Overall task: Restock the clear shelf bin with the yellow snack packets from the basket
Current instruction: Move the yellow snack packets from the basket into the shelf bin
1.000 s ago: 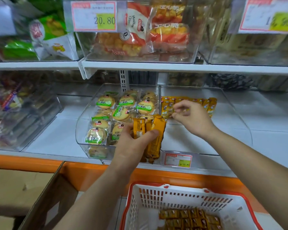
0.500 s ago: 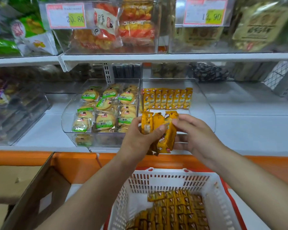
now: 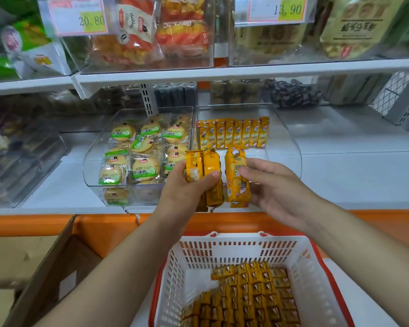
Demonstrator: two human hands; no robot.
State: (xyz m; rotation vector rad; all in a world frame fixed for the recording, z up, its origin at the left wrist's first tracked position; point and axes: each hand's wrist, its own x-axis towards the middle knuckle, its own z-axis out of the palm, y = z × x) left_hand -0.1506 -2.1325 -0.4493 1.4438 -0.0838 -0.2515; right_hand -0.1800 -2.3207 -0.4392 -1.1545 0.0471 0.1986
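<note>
The left hand (image 3: 187, 192) is clamped round a bundle of yellow foil snack packets (image 3: 202, 168), thumb across the front, the packets standing roughly upright; the right hand (image 3: 276, 187) pinches a single yellow snack packet (image 3: 236, 171) between thumb and fingers, just beside the bundle and also on end. Both hands hover in front of the clear curved-front plastic shelf bin (image 3: 293, 147), whose open floor lies beyond and slightly right of the grip; a row of yellow packets (image 3: 233, 134) stands side by side along its back wall, long axes upright, so the held packet looks aligned to join them with a forward reach. The right hand is the nearer to the gap in the bin. Below, the white slotted plastic basket with a red rim (image 3: 234, 246) holds a heap of yellow packets (image 3: 250, 296); its near end is cut off. How many packets the bundle holds is hard to tell, since the left palm covers their lower halves.
</note>
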